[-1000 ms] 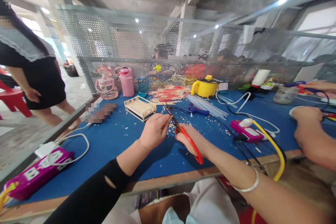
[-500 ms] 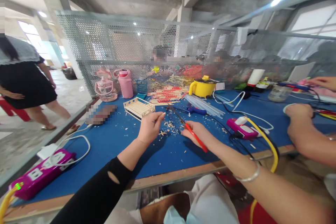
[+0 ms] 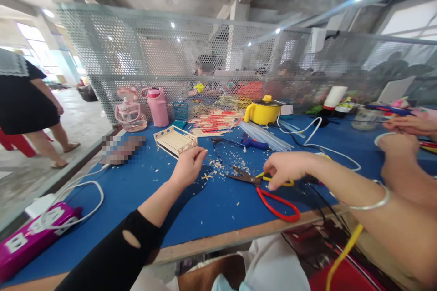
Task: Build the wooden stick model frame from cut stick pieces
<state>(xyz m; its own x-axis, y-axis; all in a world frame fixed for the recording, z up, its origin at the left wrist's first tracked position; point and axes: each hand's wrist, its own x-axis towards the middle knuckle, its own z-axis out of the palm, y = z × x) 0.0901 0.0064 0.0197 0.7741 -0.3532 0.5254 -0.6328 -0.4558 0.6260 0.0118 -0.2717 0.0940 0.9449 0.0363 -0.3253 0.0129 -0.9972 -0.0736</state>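
Note:
Fingers pinched together, my left hand (image 3: 188, 163) is beside the front right corner of a small wooden tray-like frame (image 3: 175, 140); whatever its fingertips hold is too small to name. My right hand (image 3: 285, 168) has its fingers on the yellow handle of the scissors (image 3: 251, 177). The scissors lie low over the blue tabletop, blades parted and pointing left, the red handle loop toward the table's front edge. Small wood scraps (image 3: 218, 166) are scattered between my hands. Behind them are a blue glue gun (image 3: 255, 143) and clear sticks (image 3: 268, 136).
Red-marked wooden sticks (image 3: 215, 122), a yellow pot (image 3: 264, 111) and pink bottles (image 3: 157, 107) stand along the mesh panel. At the right are another person's hands (image 3: 399, 145). A purple power strip (image 3: 37, 236) lies front left, and a person (image 3: 27, 100) stands beyond.
My right hand has moved right and up, and the scissors have swung from steep to nearly level with their handles spread. My left hand has shifted slightly left and down.

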